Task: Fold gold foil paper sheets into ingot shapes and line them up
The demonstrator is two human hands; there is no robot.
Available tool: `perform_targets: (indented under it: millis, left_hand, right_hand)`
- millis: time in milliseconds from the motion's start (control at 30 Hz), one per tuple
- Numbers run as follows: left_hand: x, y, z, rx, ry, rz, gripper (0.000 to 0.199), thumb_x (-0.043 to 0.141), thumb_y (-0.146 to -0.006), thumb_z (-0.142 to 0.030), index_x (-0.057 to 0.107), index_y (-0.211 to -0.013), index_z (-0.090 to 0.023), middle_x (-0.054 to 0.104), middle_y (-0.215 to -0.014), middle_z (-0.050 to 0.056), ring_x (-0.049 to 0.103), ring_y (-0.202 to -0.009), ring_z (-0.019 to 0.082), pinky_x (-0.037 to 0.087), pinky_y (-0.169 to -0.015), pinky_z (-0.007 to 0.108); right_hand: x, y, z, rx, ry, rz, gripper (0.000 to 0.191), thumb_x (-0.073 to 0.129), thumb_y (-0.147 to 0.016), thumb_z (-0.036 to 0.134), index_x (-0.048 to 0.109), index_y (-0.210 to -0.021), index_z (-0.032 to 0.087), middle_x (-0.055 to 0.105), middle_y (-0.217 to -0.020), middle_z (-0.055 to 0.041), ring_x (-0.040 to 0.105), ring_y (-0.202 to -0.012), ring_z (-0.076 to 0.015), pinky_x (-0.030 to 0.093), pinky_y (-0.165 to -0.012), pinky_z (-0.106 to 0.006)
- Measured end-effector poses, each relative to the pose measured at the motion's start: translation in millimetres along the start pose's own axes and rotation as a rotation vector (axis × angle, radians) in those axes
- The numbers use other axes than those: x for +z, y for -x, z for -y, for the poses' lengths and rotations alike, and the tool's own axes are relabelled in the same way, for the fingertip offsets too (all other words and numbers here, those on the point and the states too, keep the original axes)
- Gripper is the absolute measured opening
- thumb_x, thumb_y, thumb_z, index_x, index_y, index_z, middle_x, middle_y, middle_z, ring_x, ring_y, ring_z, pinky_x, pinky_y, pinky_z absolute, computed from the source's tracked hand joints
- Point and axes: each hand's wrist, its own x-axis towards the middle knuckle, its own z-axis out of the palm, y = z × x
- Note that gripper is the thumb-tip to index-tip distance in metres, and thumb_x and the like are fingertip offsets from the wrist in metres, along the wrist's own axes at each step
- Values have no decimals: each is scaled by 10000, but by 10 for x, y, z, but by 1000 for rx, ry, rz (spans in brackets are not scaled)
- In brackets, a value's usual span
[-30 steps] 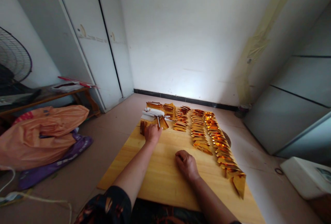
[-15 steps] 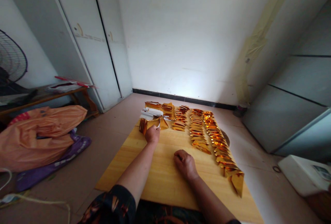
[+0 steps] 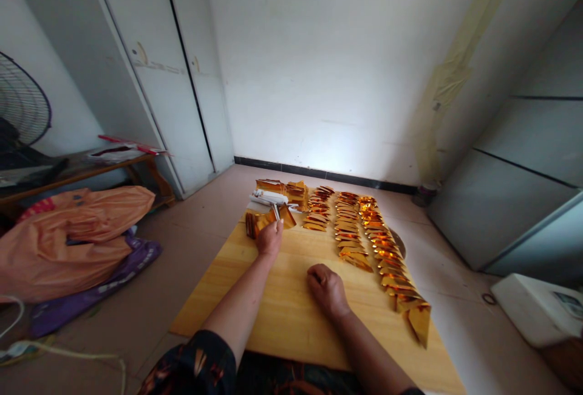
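Note:
At the far left of the wooden table (image 3: 273,298), my left hand (image 3: 269,240) is closed in a pinch on a piece of gold foil paper (image 3: 286,217) with a pale edge. Other gold foil paper (image 3: 250,225) stands in folds just left of these fingers. Curled into a fist, my right hand (image 3: 327,288) rests on the bare wood with nothing showing from it. Folded gold foil pieces lie overlapped in a short row (image 3: 317,209), a middle row (image 3: 348,231) and a long right row (image 3: 392,264).
Behind my left hand lie a white paper bundle (image 3: 269,197) and a stack of gold sheets (image 3: 296,191). An orange bag (image 3: 68,243) and a purple bag (image 3: 100,285) are on the floor at left. A white box (image 3: 537,307) stands at right.
My left hand has shifted very slightly, and the foil paper in its fingers has tilted so that its pale edge now points up. My right hand stays in place.

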Motion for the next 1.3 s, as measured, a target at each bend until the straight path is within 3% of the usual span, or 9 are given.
perform_targets:
  millis: [200,300,467,633,767,867,1033,1200,1300]
  left_hand:
    - [-42,33,41,-63,220,-120,339,395,-860,-305,600,-620,-180,638,-663,69,588,-702,182,372,-615,251]
    - [-68,101,55,-172,572,-167,287,431,-826,-350,540,-617,-187,554,-511,9,571,-575,159,387,-565,238]
    - [-141,359,-56,-353,1392,14,276,656,-647,-379,493,-738,-175,606,-593,-22,629,-565,138,460,-565,230]
    - [-206,675,-221,-458,1621,259,336,727,-574,-232,540,-842,-155,680,-704,21,665,-636,149,490,-589,229]
    - [-220,943,-277,-447,1578,473,289,701,-628,-280,587,-841,-120,702,-734,80,658,-636,160,494,-589,252]
    - [-190,1168,-270,-386,1488,605,322,697,-639,-327,626,-861,-105,688,-717,58,618,-579,125,441,-521,215]
    - [-185,1462,-193,-327,1248,720,391,704,-623,-444,632,-808,-107,675,-686,55,608,-542,130,421,-483,215]
    - [-547,1423,-82,72,689,1218,471,585,-726,-563,630,-594,-113,624,-529,40,520,-405,96,341,-413,196]
    - [-740,1254,-65,180,707,1175,391,588,-749,-507,638,-658,-130,658,-620,40,565,-495,109,408,-488,207]
  right_hand:
    - [-10,-7,9,8,20,20,183,443,-822,217,620,-784,191,642,-788,-34,596,-736,-146,425,-687,-224]
    - [-16,-10,10,14,9,28,182,445,-820,227,622,-795,188,644,-798,-38,598,-744,-151,427,-691,-230]
    - [-14,-20,10,36,-29,19,193,448,-816,251,630,-795,190,649,-799,-35,595,-738,-155,428,-685,-242]
    - [-4,-55,90,112,-298,12,215,496,-796,341,642,-809,184,660,-771,-30,598,-736,-168,456,-679,-255]
    - [-28,-117,222,226,-628,42,363,517,-806,485,634,-970,182,675,-856,-41,616,-794,-187,485,-677,-273]
    - [-26,-179,286,373,-880,-14,431,505,-803,563,595,-928,161,640,-712,-30,602,-644,-171,479,-566,-266]
    - [26,-304,293,493,-1095,-183,405,691,-647,425,531,-916,168,611,-677,1,561,-562,-146,453,-502,-248]
    - [-1,-371,233,521,-1117,-91,557,763,-494,255,489,-977,200,618,-732,32,581,-639,-149,484,-590,-264]
    - [-30,-354,199,506,-1039,28,684,758,-474,204,463,-1091,198,632,-757,32,586,-658,-150,481,-597,-259]
